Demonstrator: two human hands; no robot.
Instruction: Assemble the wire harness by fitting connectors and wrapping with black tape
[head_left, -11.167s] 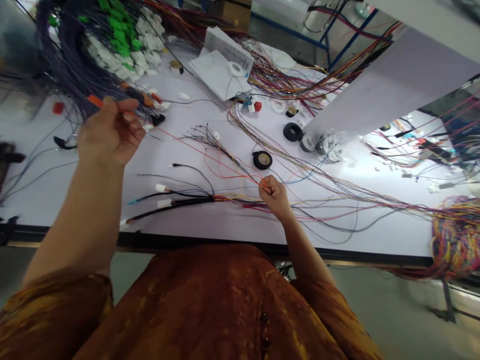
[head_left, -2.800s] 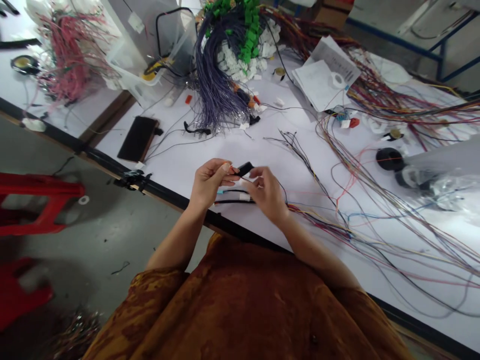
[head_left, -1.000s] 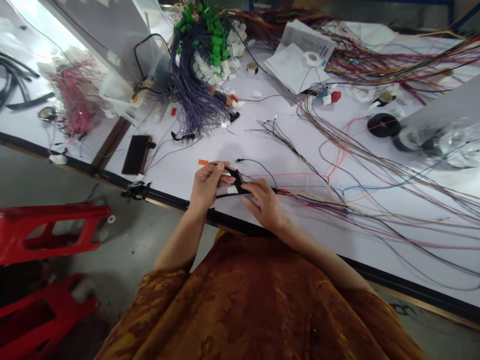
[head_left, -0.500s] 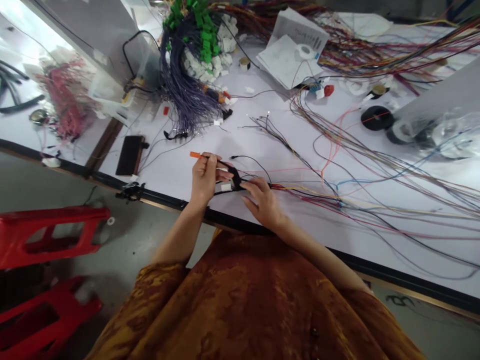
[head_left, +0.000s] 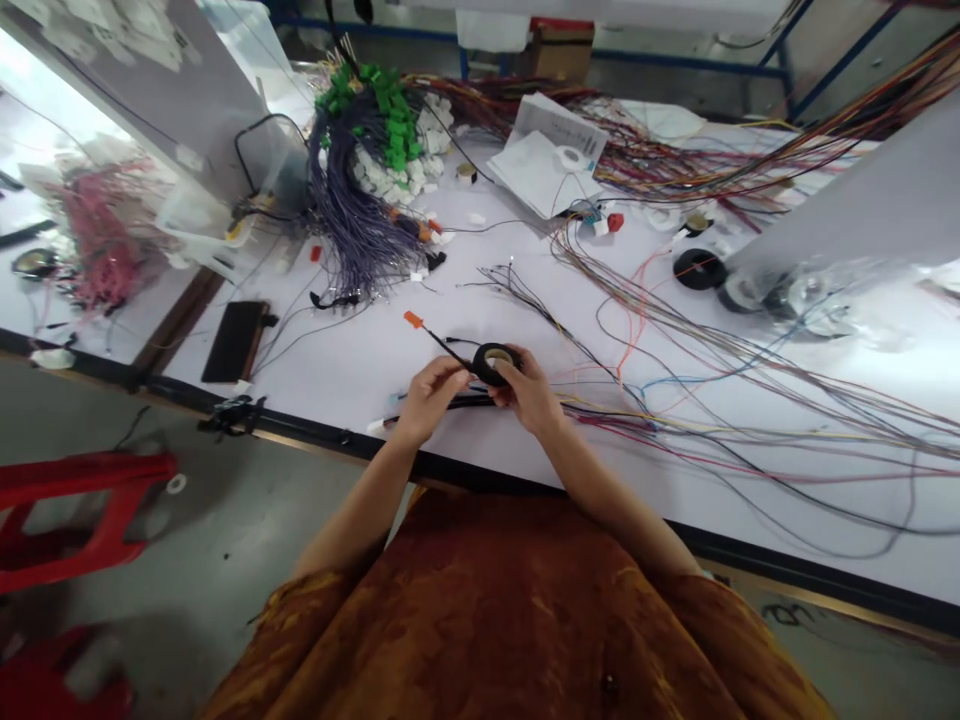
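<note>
My right hand [head_left: 531, 390] grips a roll of black tape [head_left: 489, 364], its round hole facing up. Beside it, the fingers of my left hand [head_left: 433, 398] pinch a thin black wire bundle [head_left: 448, 347] close to the roll. An orange connector [head_left: 413, 319] sits at the bundle's free end, up and left of my left hand. Under both hands runs a black-sleeved harness [head_left: 469, 401] with a white connector [head_left: 376, 427] at its left end. Yellow, red and black wires [head_left: 600, 415] lead off from it to the right.
Purple wires [head_left: 352, 235] with green and white connectors lie at the back left, near a black phone [head_left: 234, 342]. Papers [head_left: 547, 170] and more tape rolls [head_left: 699, 269] are farther back. Red stools [head_left: 82, 510] stand on the floor at left.
The tape roll now shows clearly in my right hand, which has closed around it. My left hand has shifted along the bundle toward the roll. The camera view has tilted up.
</note>
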